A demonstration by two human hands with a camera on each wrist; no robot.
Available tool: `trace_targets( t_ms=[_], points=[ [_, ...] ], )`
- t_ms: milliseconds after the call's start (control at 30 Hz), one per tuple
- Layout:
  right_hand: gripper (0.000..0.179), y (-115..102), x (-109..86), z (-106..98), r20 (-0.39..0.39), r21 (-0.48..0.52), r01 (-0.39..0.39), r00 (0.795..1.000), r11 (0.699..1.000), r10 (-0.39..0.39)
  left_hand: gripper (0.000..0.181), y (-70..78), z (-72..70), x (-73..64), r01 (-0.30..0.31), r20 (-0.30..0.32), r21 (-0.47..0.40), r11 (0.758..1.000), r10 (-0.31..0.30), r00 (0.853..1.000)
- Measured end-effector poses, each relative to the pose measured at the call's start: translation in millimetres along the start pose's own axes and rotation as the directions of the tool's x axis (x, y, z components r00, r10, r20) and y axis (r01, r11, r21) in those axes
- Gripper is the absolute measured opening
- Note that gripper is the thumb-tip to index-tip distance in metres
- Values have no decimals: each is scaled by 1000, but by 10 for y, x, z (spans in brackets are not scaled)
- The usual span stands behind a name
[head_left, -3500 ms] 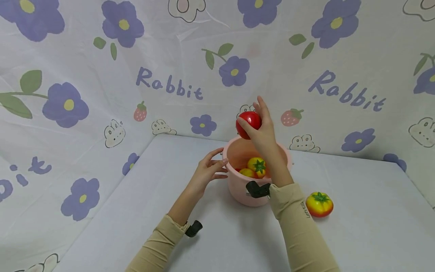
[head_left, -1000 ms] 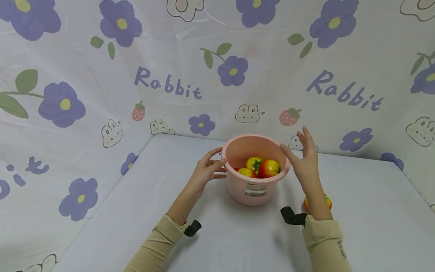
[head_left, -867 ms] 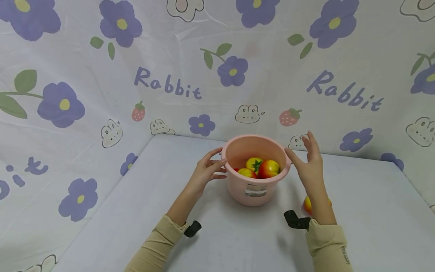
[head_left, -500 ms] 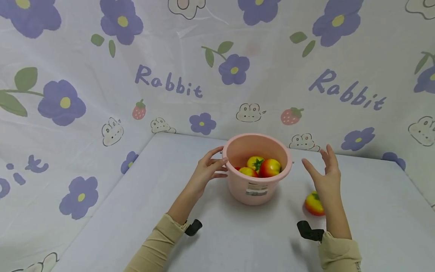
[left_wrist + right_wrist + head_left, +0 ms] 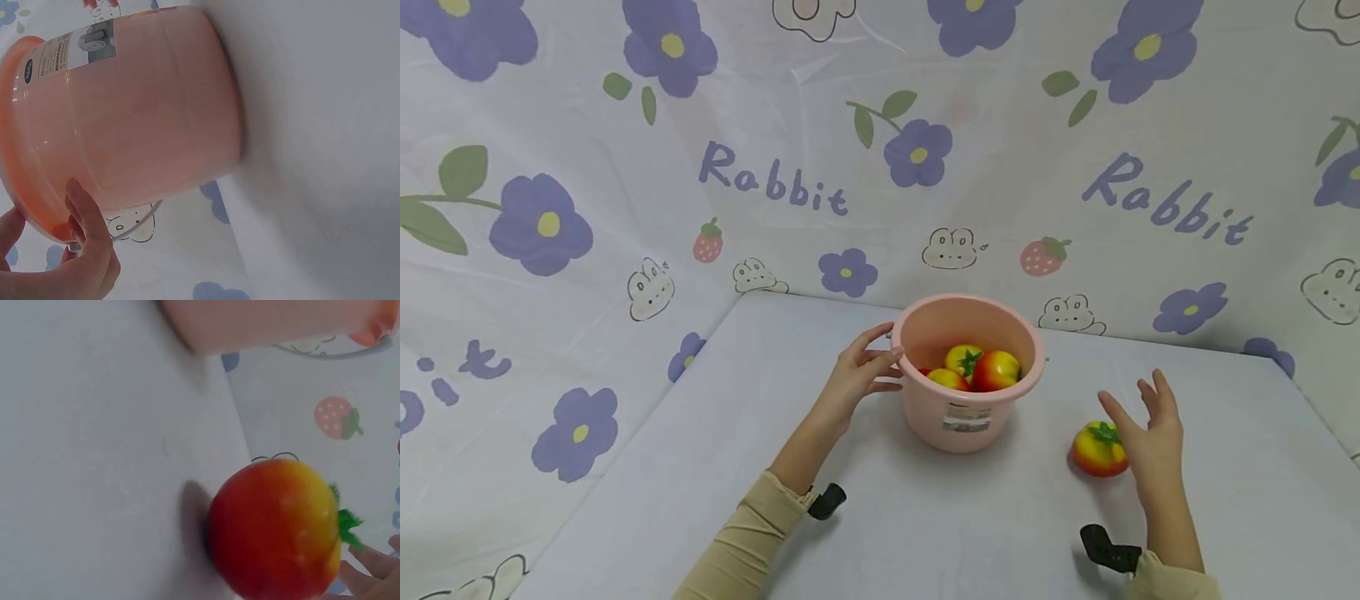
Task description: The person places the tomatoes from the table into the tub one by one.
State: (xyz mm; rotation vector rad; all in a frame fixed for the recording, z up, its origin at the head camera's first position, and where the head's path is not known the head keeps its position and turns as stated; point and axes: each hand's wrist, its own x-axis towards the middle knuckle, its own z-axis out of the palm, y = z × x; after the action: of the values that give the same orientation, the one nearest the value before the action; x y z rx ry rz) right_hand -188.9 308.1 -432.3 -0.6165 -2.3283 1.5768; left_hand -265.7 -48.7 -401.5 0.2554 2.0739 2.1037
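Observation:
A pink bucket [image 5: 958, 425] stands upright on the table, with several red-and-yellow toy tomatoes [image 5: 996, 371] inside. At its left side, my left hand [image 5: 853, 375] holds the rim; the left wrist view has fingers [image 5: 87, 215] against the outer wall by the handle joint. My right hand [image 5: 1157, 446] holds nothing, its thumb and fingers spread beside a single toy tomato [image 5: 1097, 450] with green leaves on top. From the head, the hand covers that tomato's right edge. In the right wrist view the tomato [image 5: 275, 531] looms large, with fingertips [image 5: 372, 559] beyond its leafy top.
A pale cloth covers the table [image 5: 970, 533]. Behind and to the left hangs a white curtain [image 5: 1000, 150] printed with flowers and rabbits. The bucket's thin handle [image 5: 140, 222] hangs behind it.
Earlier my right hand held a red fruit above the bucket; it let go, and another tomato shows inside. The hand then moved right and nearer, to the loose tomato. My left hand stayed put.

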Motion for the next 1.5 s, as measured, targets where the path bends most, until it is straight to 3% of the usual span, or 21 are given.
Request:
trace_targets(
  t_ms=[533,1033,1500],
  points=[
    [94,371,31,92,130,-32,-85,988,996,89,49,8,-6,-6,8,4,-5,1000,-8,1000],
    [86,376,5,93,89,-23,-63,994,998,65,50,5,-10,0,7,7,-12,1000,-7,1000],
    [81,226,-9,-11,53,-33,-16,998,999,17,50,-6,-15,4,8,3,-3,1000,-8,1000]
  ],
)
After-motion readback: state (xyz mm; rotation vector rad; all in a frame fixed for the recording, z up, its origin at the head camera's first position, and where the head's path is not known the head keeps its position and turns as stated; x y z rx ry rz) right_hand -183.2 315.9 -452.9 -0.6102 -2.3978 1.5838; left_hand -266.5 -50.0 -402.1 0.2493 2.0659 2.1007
